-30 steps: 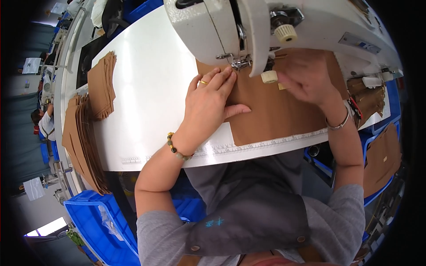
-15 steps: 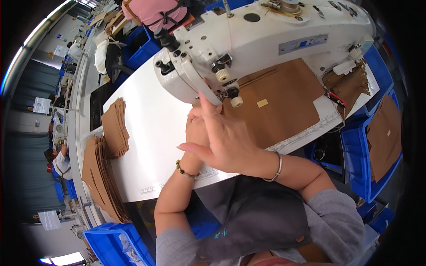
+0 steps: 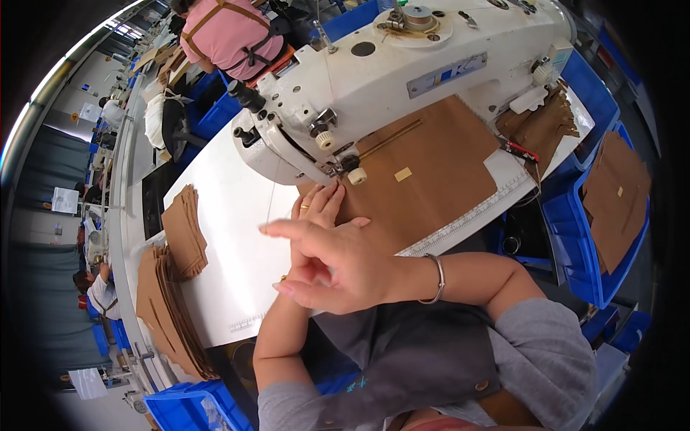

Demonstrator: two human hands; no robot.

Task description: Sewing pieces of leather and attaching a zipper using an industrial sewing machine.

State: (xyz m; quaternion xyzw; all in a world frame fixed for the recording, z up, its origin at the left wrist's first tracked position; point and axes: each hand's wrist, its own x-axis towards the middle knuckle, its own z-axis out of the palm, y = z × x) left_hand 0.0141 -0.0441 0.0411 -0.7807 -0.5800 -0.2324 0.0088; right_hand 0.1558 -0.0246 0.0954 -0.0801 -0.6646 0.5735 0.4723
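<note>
A white sewing machine [image 3: 453,79] stands before me, a large brown flat piece [image 3: 431,172] under its arm, with a small yellow rectangle and a narrow strip on it. Beside the needle area, my left hand [image 3: 316,206] lies flat with fingers stretched on the brown piece's left edge; part of it is hidden by the other hand. My right hand [image 3: 345,262] crosses above my left wrist, index finger pointing left and thumb apart. A thin thread [image 3: 272,201] hangs from the machine head to near that index fingertip; I cannot tell whether the finger hooks it.
Stacked brown pieces [image 3: 162,309] lie at the table's left edge. Red-handled snips [image 3: 519,151] rest at the right by more brown pieces [image 3: 539,126]. Blue bins [image 3: 575,251] stand right and lower left [image 3: 194,402]. A person in pink [image 3: 233,36] sits beyond the machine.
My right hand has moved from the machine's needle area down and left, over my left wrist. A hanging thread now shows. My left fingers have come into sight on the brown piece.
</note>
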